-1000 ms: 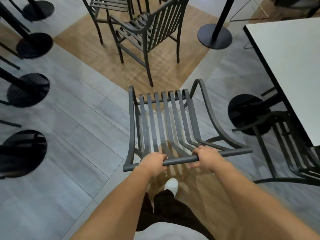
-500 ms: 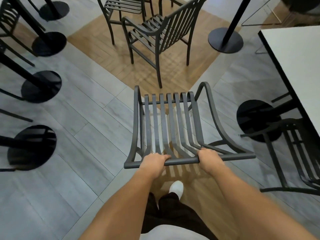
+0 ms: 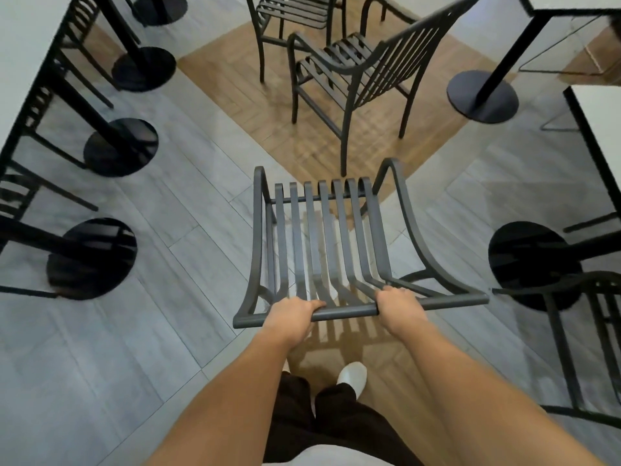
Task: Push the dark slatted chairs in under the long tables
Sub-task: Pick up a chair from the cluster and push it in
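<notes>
Both hands, left hand (image 3: pixel 293 312) and right hand (image 3: pixel 398 306), grip curled round top rail of slatted chair (image 3: pixel 322 243). Chair mid-aisle, between desks; likely next: steer toward right desk (image 3: pixel 601 109), slide under.

We look down on a floor of long grey tiles (image 3: pixel 111 338) laid at angles, with an inset patch of warm wood parquet (image 3: pixel 312 142) ahead of us. Black round pedestal bases (image 3: pixel 92 258) stand in a row on our left, each carrying a dark post, and another base (image 3: pixel 482 95) sits at the upper right beside a pale wall. A further base (image 3: pixel 534 265) lies at the right edge. Soft, even light gives faint reflections on the tiles and thin shadows under the furniture.
</notes>
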`<state>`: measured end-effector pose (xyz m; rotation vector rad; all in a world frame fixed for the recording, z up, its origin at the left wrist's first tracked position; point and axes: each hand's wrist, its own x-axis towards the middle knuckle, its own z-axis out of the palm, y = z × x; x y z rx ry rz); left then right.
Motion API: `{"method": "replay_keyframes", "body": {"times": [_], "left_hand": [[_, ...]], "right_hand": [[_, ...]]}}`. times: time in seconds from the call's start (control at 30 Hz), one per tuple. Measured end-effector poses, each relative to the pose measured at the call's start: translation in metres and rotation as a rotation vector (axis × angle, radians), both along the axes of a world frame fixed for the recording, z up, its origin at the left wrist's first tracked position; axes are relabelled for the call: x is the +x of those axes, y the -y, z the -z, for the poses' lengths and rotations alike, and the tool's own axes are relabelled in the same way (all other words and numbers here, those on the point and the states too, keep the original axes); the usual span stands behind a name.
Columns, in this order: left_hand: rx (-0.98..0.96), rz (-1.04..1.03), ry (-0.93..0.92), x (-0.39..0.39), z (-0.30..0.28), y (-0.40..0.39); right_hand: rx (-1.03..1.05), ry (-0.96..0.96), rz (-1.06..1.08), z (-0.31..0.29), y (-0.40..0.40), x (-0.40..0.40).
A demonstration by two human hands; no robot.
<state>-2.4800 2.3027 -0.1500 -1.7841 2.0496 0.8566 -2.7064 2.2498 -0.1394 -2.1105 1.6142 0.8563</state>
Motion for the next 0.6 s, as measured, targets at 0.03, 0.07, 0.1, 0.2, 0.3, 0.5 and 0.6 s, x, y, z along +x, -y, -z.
{"method": "replay_keyframes", "body": {"times": [0.03,0.07,0.1,0.2,0.3,0.5,0.6], "left_hand": [[0.001,-0.014,-0.005,0.006,0.001,0.001],[0.006,-0.027,-0.008,0.013,0.001,0.002],[0.013,-0.04,-0.01,0.02,0.002,0.002],[0.012,-0.068,0.004,0.04,0.0,0.005],[0.004,-0.084,0.023,0.059,-0.003,0.012],[0.033,-0.21,0.048,0.071,-0.004,0.029],[0.012,-0.291,0.067,0.066,-0.003,0.042]], "right_hand": [[0.0,0.004,-0.002,0.0,0.002,0.007],[0.002,0.007,-0.005,0.0,0.004,0.014],[0.004,0.009,-0.014,0.0,0.006,0.021],[-0.012,0.019,-0.058,0.0,0.015,0.042],[-0.026,0.019,-0.123,0.001,0.027,0.062],[-0.043,-0.016,-0.295,-0.002,0.064,0.083],[-0.058,-0.011,-0.382,-0.004,0.093,0.086]]}}
